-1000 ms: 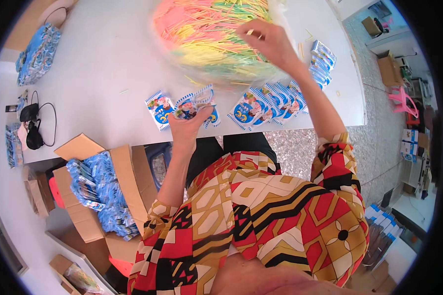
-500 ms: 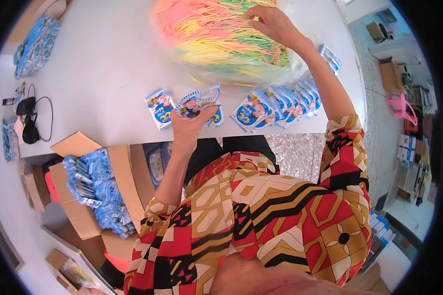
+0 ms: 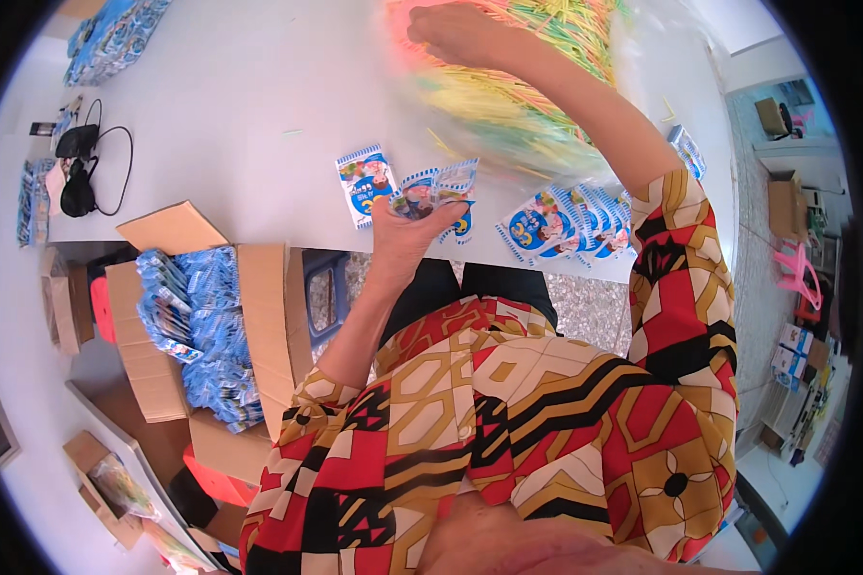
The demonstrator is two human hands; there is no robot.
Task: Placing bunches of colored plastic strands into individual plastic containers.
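Observation:
My left hand (image 3: 405, 240) grips a small blue-and-white printed packet (image 3: 417, 197) near the table's front edge, thumb on one side and fingers on the other. One flat packet (image 3: 364, 182) lies just left of it. To the right, several like packets (image 3: 545, 225) overlap in a fanned row. My right hand (image 3: 465, 36) reaches over the far side, fingers curled in at the pink part of a heap of thin coloured sticks (image 3: 508, 96) in a large clear plastic bag. Whatever those fingers hold, if anything, cannot be made out.
An open cardboard box (image 3: 264, 326) full of blue packets (image 3: 211, 326) stands below the table's left front edge. A black corded object (image 3: 79, 168) lies at the table's left. A bundle of packets (image 3: 115, 38) sits far left, and another packet (image 3: 686, 151) at the right edge.
My right hand has moved left across the heap, from its green part to its pink part. My left hand still holds the packet. The whole view has shifted a little.

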